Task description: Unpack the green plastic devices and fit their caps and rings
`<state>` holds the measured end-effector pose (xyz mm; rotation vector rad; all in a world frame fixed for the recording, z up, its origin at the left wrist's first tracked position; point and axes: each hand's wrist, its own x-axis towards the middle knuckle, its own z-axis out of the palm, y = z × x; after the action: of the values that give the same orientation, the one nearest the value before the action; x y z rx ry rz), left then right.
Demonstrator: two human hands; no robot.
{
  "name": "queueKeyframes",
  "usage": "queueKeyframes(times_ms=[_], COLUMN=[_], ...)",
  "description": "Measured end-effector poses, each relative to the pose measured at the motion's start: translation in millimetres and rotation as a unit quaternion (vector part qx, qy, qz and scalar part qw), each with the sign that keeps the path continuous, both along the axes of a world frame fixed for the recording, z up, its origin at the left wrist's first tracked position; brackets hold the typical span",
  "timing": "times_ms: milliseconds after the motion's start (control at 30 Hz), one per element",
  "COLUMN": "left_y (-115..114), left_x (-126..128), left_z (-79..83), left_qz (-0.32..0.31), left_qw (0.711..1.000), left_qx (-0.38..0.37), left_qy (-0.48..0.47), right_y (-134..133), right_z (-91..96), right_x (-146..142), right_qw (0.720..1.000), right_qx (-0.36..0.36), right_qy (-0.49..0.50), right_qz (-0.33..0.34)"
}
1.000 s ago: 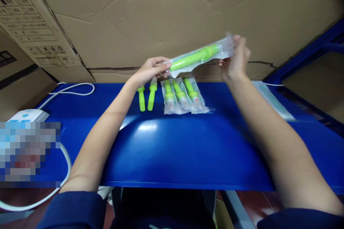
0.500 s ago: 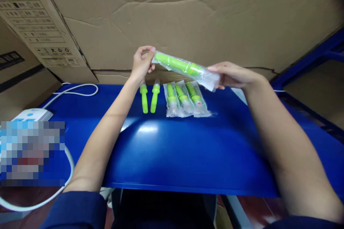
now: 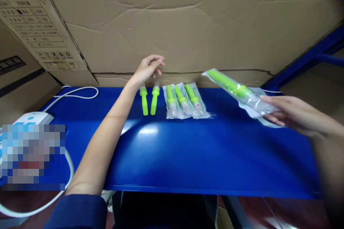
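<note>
My right hand [image 3: 298,111], on the right, is closed on the clear end of a bagged green stick [image 3: 231,85]. This stick has a green handle and a clear head, looks like a small torch or light stick, and tilts up to the left above the table. My left hand [image 3: 152,68] hovers empty near the cardboard, its fingers loosely curled and apart. Below it, two unbagged green sticks [image 3: 154,102] lie side by side on the table. Three more bagged green sticks [image 3: 185,102] lie in a row to their right, clear ends toward me.
The blue table [image 3: 172,157] has a cardboard wall [image 3: 188,32] behind it. At left are a white power strip [image 3: 36,117], its white cable [image 3: 80,94] and a blurred-out patch. A pale sheet or bag lies partly under my right hand. A blue metal frame [image 3: 322,46] stands at right.
My left hand has let go of the bagged green stick. My right hand has carried it right and slightly down, toward me. The sticks on the table stay put.
</note>
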<state>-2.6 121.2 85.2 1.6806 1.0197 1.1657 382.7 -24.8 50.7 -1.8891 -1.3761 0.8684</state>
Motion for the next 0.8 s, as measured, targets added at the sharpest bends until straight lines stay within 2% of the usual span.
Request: queueKeyframes(times_ms=[133, 233, 333, 467, 633, 800], left_y=[-3, -6, -12, -20, -22, -20], left_x=[5, 8, 7, 5, 0, -3], left_z=[-0.9, -0.7, 3.2, 11.7, 16.1, 13.5], left_qz=[-0.032, -0.061, -0.084, -0.106, -0.152, -0.151], left_qw=[0.999, 0.997, 0.994, 0.99, 0.983, 0.981], left_qx=[0.024, 0.036, 0.047, 0.06, 0.06, 0.057], left_qy=[0.024, 0.043, 0.058, 0.073, 0.087, 0.104], right_y=[-7, 3, 17, 31, 54, 75], right_z=[-25.5, -39.9, -45.2, -38.3, -21.7, -12.9], right_x=[3, -12, -29, -40, -32, -24], right_qw=[0.996, 0.992, 0.988, 0.983, 0.957, 0.933], right_qx=[-0.035, -0.058, -0.054, -0.084, -0.147, -0.194], right_qy=[0.077, 0.105, 0.114, 0.051, -0.032, -0.031], right_qz=[0.015, 0.044, 0.085, 0.153, 0.249, 0.302])
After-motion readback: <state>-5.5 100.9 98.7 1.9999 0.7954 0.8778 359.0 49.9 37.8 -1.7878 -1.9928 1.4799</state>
